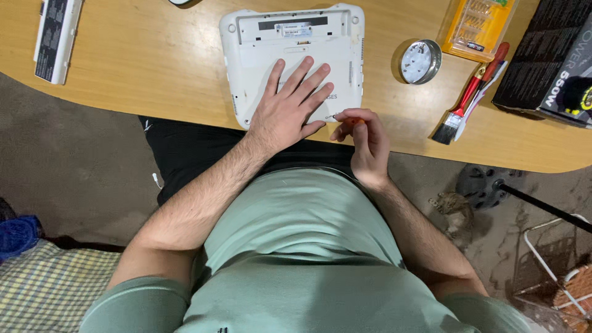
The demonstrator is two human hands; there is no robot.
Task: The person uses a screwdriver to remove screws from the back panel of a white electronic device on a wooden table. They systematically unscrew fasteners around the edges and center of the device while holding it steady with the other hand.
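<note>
The left hand lies flat, fingers spread, on the upturned white laptop. Just right of it, the right hand pinches a small orange screwdriver at the laptop's near edge. Right of the laptop sit a round tin, a yellow bit case and a black box.

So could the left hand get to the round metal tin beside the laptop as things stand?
Probably yes. The left hand lies flat on the upturned white laptop, and the round metal tin sits on bare table past the laptop's right edge, though the right hand with its small screwdriver works close by.
</note>
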